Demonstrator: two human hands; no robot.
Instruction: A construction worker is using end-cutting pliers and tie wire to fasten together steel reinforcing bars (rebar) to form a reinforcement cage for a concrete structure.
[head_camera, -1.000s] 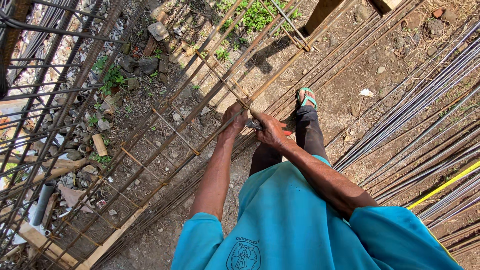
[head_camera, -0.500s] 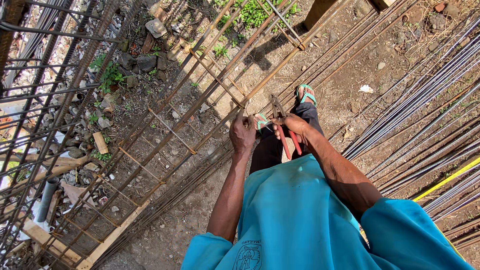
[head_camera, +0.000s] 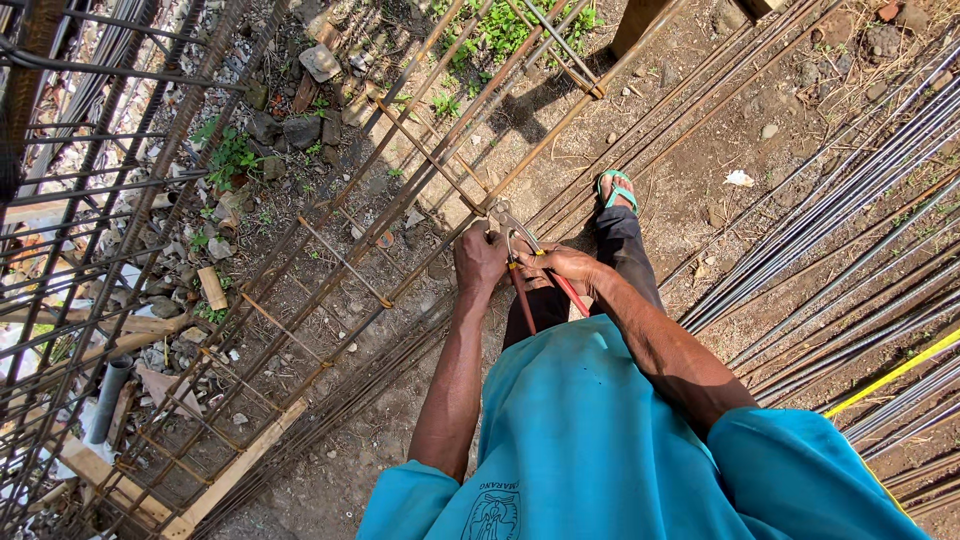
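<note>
A long rusty rebar cage (head_camera: 330, 290) lies slanted across the dirt in front of me. My left hand (head_camera: 478, 256) is closed on a tie wire at a joint on the cage's near bar. Beside it, my right hand (head_camera: 562, 268) grips red-handled pincers (head_camera: 530, 275), whose jaws point up toward that same joint. My foot in a green sandal (head_camera: 618, 188) stands just beyond my hands.
Bundles of straight rebar (head_camera: 850, 250) lie on the ground at the right, with a yellow strip (head_camera: 890, 375) across them. Another rebar cage (head_camera: 90, 200) rises at the left over stones, weeds and a grey pipe (head_camera: 105, 400). Wooden battens (head_camera: 235, 470) support the cage.
My hands have shifted slightly along the bar. The red pincer handles, hidden a second ago, now show under my right hand, and my left hand has closed on the joint.
</note>
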